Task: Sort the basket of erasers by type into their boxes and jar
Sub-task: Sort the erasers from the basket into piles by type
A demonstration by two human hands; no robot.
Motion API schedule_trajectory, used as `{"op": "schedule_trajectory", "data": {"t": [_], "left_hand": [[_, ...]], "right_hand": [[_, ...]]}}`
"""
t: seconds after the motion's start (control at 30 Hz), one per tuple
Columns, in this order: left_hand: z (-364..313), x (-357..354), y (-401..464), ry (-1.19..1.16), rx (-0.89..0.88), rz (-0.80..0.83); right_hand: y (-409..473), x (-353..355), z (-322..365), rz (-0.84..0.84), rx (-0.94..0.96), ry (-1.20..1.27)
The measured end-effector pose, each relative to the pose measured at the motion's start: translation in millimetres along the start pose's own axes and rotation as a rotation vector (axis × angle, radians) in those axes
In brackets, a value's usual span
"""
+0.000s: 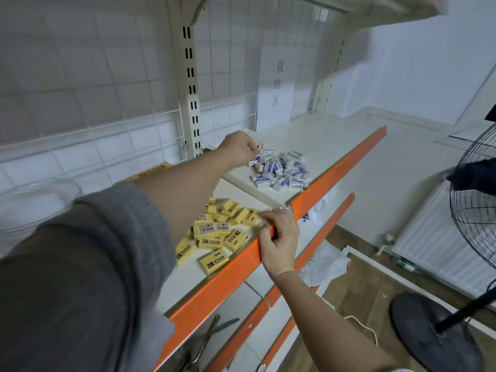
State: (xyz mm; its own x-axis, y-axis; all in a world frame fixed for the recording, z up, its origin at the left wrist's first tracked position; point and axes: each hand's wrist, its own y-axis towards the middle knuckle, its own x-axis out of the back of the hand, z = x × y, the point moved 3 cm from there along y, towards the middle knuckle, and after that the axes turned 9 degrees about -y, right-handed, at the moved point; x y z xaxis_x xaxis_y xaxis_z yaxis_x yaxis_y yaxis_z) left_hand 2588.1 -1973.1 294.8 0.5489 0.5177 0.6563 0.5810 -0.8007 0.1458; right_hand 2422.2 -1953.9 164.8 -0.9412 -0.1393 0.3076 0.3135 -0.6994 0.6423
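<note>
A heap of white erasers with blue print (280, 170) lies on the far part of the white shelf (322, 138). My left hand (240, 150) reaches over its left edge and pinches a white eraser (260, 147) between the fingertips. A heap of yellow 2B erasers (218, 232) lies closer, partly hidden by my left forearm. My right hand (279, 237) rests on the orange shelf edge (236, 267) beside the yellow heap and pinches something small and pale; I cannot tell what it is. A yellow box (150, 171) shows behind my forearm.
A clear plastic jar (32, 200) stands at the left on the shelf. Lower shelves with orange edges hold scissors (212, 334). A wire grid backs the shelf, with a paper sign (277, 84). A standing fan (475, 208) and a radiator are at the right.
</note>
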Motion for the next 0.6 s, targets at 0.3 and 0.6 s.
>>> {"op": "schedule_trajectory", "data": {"t": [0.3,0.6], "left_hand": [[-27.2,71.0,-111.8,0.425,-0.102,0.374],[30.1,189.0,-308.0,0.405,0.202,-0.243]], "right_hand": [[-2.5,4.9,45.9,0.024,-0.147,-0.092],[20.1,-53.8,194.3,0.403,-0.053,0.287]]}}
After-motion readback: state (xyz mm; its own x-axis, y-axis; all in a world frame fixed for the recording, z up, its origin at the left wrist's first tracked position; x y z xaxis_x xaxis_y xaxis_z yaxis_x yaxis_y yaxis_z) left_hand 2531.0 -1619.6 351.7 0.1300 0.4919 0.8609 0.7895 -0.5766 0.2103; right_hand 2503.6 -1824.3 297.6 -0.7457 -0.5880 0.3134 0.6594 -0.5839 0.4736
